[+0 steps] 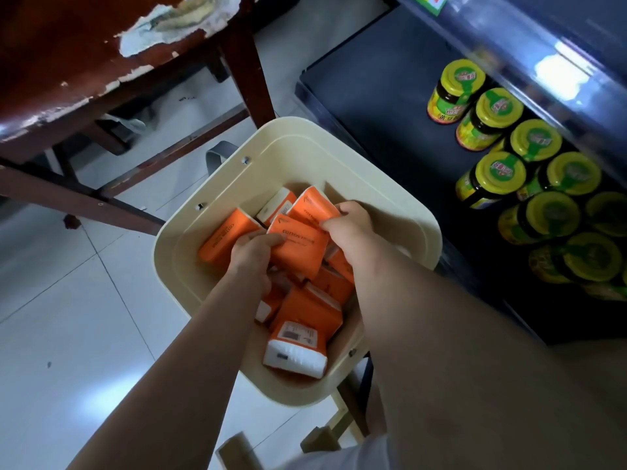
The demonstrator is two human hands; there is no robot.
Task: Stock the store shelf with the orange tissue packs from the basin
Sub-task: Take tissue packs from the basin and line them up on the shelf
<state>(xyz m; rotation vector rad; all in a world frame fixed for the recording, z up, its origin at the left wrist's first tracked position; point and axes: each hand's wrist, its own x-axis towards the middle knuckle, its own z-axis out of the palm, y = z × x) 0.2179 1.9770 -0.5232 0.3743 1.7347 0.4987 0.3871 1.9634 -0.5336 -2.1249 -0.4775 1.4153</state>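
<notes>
Inside basin [390, 212]: left hand [252, 254], fingers curled round one orange pack [300, 249]; right hand [351, 227], fingers pinching the pack just beyond [312, 206]; likely gathering two for the shelf [373, 83].

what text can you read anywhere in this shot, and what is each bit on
"COTTON", next word blurred: orange plastic tissue pack in the left hand
"YOS", rest unclear: label of the yellow-lidded glass jar
Too blurred to read: red lid logos, white barcode sticker, green shelf sign
</notes>
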